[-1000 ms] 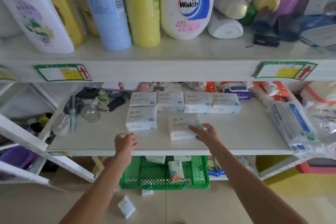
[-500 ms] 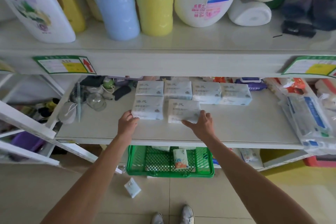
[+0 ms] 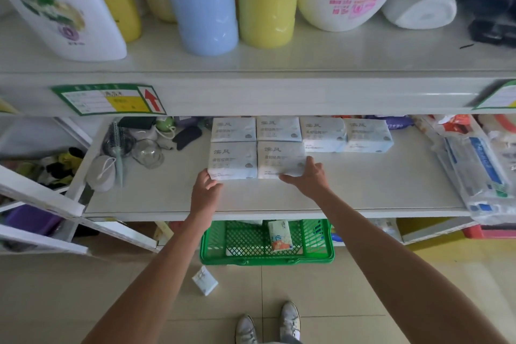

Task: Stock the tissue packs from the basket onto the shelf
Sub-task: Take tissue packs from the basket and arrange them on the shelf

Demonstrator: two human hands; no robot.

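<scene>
Several white tissue packs lie in two rows on the middle shelf [image 3: 363, 193]. My left hand [image 3: 205, 193] touches the front left corner of the front left pack [image 3: 233, 158]. My right hand [image 3: 308, 176] presses against the front right corner of the front pack beside it [image 3: 279, 158], fingers laid on its edge. Four packs form the back row [image 3: 301, 131]. Below the shelf, a green basket [image 3: 212, 246] on the floor holds a colourful tissue pack [image 3: 280, 236] standing upright and another pack partly hidden behind.
A small white pack [image 3: 205, 281] lies on the floor in front of the basket. A hairbrush, glass jar [image 3: 147, 152] and oddments crowd the shelf's left end. Plastic-wrapped goods [image 3: 480, 173] fill its right end. Big bottles stand on the upper shelf. My shoes [image 3: 268, 324] are below.
My right hand slid the tilted pack back and straightened it next to the front left pack. My left hand rose from the shelf edge to that left pack's corner.
</scene>
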